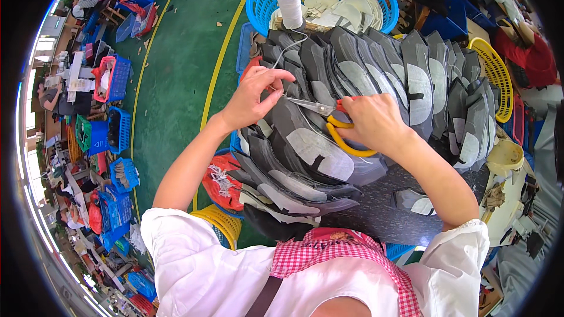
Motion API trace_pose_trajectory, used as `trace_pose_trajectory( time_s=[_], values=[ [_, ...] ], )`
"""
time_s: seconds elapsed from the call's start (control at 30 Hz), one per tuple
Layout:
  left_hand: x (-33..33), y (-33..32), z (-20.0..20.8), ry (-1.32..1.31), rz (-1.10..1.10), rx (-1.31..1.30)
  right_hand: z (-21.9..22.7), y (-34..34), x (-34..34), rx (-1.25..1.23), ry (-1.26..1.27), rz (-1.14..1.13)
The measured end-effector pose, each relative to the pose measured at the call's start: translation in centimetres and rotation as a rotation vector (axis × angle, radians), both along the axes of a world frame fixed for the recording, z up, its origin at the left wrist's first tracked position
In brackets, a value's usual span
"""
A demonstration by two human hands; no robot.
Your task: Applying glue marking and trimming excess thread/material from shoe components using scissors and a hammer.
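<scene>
A: What's on the left side?

B: I've got the left hand (252, 94) raised at the left end of the panels (320, 148), fingers curled in on the cord (284, 52), tips of thumb and forefinger a little apart. The cord drops into those fingers from the white spool (290, 10).

A: And the right?

B: Right hand (379, 120) is wrapped on the scissors (322, 109), one yellow loop showing below it. Blades (302, 104) point leftward, tips right by the left fingers! Parted or pressed together? From here I can't tell.

A: So the scissors lie between the two hands?

B: That's how I see it, out over the panels. Whether they touch one, I can't say.

A: Talk me round the rest.

B: Dark, curved panels with pale patches, fanned in overlapping rows over the dark table (382, 217). One small piece (415, 201) lies apart, near the right elbow. Beyond the rows, a blue basket (257, 14) with pale pieces (359, 13); the spool stands upright by its near rim. Over on my right, a yellow basket (492, 69).

A: Lower left?

B: A red bag (232, 201) with white strips (221, 181), and green floor (182, 53) past it.
</scene>
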State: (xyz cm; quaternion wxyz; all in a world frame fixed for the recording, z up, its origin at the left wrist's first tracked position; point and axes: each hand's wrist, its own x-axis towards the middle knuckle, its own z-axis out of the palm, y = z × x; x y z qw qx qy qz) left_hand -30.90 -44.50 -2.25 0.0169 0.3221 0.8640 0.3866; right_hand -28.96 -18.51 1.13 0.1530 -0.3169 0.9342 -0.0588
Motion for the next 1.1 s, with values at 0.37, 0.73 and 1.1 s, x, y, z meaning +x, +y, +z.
trace_pose_trajectory(
  time_s=[0.37,0.73,1.1],
  values=[
    [3.6,5.8,2.5,-0.155,-0.004,0.577,0.2,-5.0,4.7,-1.545,-0.584,-0.958],
    [4.6,-0.2,2.5,-0.066,-0.245,0.156,1.6,0.1,16.2,-1.381,-0.438,-0.875],
    [11.2,-3.5,1.1,-0.467,0.079,-0.017,-6.2,1.5,18.2,-0.929,-0.378,-0.929]
  ],
)
